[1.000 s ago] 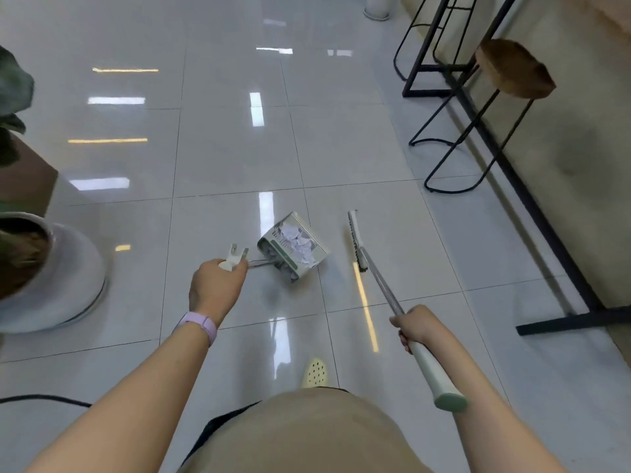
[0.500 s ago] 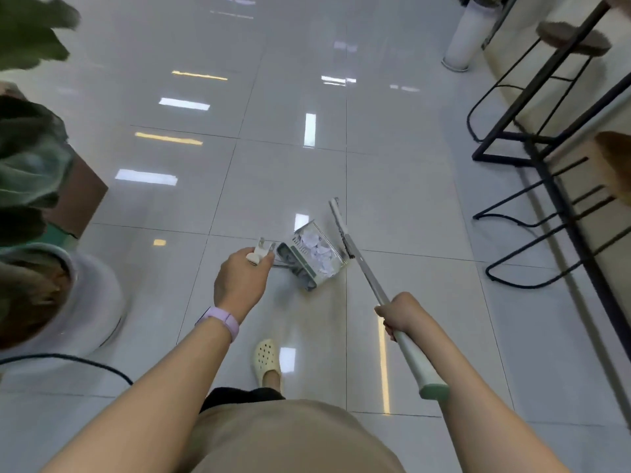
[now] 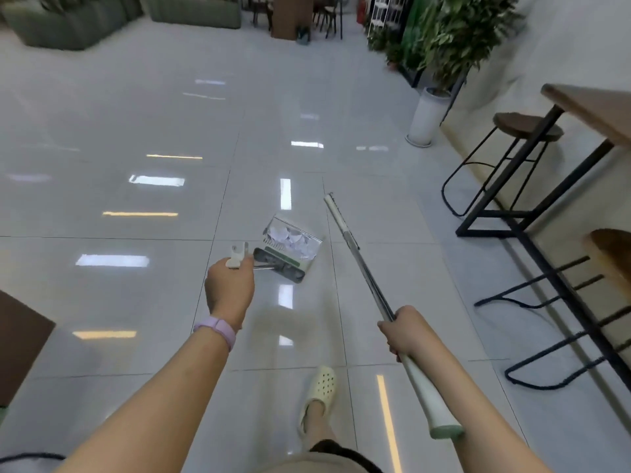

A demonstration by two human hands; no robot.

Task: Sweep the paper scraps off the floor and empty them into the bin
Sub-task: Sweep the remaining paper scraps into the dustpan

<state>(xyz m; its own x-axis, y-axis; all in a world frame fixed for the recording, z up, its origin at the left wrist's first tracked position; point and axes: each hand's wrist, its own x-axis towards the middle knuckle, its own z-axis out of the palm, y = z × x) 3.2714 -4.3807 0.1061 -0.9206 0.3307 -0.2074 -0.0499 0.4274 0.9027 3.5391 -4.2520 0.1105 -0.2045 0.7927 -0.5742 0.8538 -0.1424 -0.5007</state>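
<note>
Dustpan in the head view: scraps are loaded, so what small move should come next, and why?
Probably keep the dustpan level and carry it on toward a bin. The left hand grips its handle, paper scraps lie inside, the right hand holds the broom, and no bin is clearly visible.

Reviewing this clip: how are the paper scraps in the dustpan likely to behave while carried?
The paper scraps look thin and crumpled, so probably very light and easily blown or shaken out. They lie loose in the dustpan, whose mouth is open, so tilting it might spill them. The left hand carries it alone, suggesting little weight.

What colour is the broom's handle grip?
Pale mint green to off-white; the broom handle grip shows best in the head view.
</note>
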